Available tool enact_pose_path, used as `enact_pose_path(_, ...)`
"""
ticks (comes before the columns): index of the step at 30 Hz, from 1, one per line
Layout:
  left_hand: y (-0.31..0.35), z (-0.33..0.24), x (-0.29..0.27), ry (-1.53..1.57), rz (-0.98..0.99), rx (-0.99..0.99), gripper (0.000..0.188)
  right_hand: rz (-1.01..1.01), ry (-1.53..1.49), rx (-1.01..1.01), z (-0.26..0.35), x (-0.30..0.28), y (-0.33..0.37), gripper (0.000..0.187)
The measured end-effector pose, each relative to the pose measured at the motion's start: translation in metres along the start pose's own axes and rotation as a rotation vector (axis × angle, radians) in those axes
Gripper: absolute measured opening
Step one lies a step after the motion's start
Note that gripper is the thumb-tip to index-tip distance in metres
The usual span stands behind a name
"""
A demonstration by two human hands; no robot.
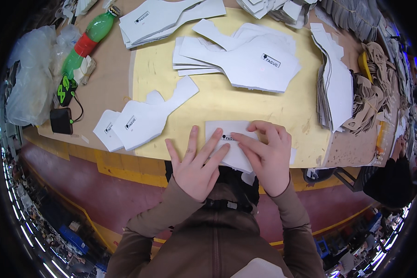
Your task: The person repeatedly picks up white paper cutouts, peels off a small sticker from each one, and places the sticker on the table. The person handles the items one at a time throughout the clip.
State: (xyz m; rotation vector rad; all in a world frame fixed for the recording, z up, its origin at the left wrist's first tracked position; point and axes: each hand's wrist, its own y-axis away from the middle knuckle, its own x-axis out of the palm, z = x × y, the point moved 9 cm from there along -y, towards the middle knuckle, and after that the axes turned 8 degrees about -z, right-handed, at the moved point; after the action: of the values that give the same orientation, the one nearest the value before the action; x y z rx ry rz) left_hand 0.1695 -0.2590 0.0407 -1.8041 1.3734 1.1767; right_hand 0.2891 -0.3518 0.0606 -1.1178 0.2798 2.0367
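Observation:
A white cut shoe-upper piece (220,126) lies at the table's near edge, bearing a small black-and-white label (227,137). My left hand (192,167) is open, its fingers spread over the piece's left side, with fingertips resting beside the label. From the right, my right hand (269,155) reaches over the piece with bent fingers. Its thumb and forefinger close at the label's right end and cover part of it. To the left, two similar white pieces (146,121) overlap, each with a label. A larger stack of white pieces (259,58) sits farther back.
More white stacks (157,23) lie at the back left, and another stack (331,78) stands at right beside brown cut pieces (370,97). A green bottle (99,28), a clear plastic bag (30,74) and a black device (61,120) occupy the left side. Another person's dark sleeve (391,180) shows at far right.

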Motion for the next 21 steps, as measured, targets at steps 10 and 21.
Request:
enact_pose_path(10, -0.001, 0.000, -0.002, -0.094, 0.034, 0.012, 0.060, -0.005, -0.070, 0.112, -0.014, 0.005, -0.007, 0.022)
enact_pose_path(21, 0.000, 0.009, -0.004, -0.098, 0.006, 0.039, 0.054, 0.070, -0.138, 0.100, -0.020, 0.003, -0.015, 0.023)
